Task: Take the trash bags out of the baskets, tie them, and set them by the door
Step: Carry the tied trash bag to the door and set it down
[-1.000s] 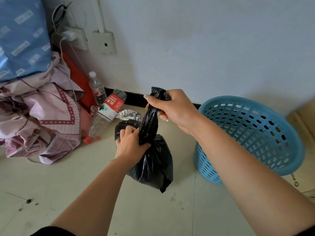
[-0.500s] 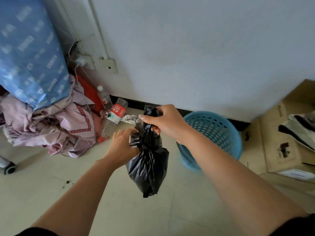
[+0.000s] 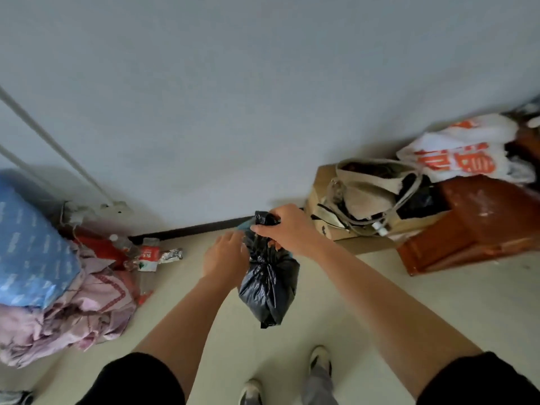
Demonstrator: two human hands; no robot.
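A small black trash bag (image 3: 267, 287) hangs above the floor in front of me, its neck twisted tight. My right hand (image 3: 287, 229) grips the bunched top of the bag from above. My left hand (image 3: 225, 255) is at the bag's neck on the left side, with its fingers curled against the plastic. Only a sliver of the blue basket (image 3: 243, 226) shows behind the bag and my hands, by the wall's black baseboard.
Pink and blue bedding (image 3: 58, 287) is piled at the left, with plastic bottles (image 3: 146, 255) beside it. At the right stand a cardboard box holding a beige tote (image 3: 365, 197), a brown wooden piece (image 3: 473, 226) and a white printed bag (image 3: 464, 153). My shoes (image 3: 320, 361) are below.
The view has risen and pulled back from the floor. The bag has come up off the floor with both hands, and the blue basket is now mostly hidden behind it.
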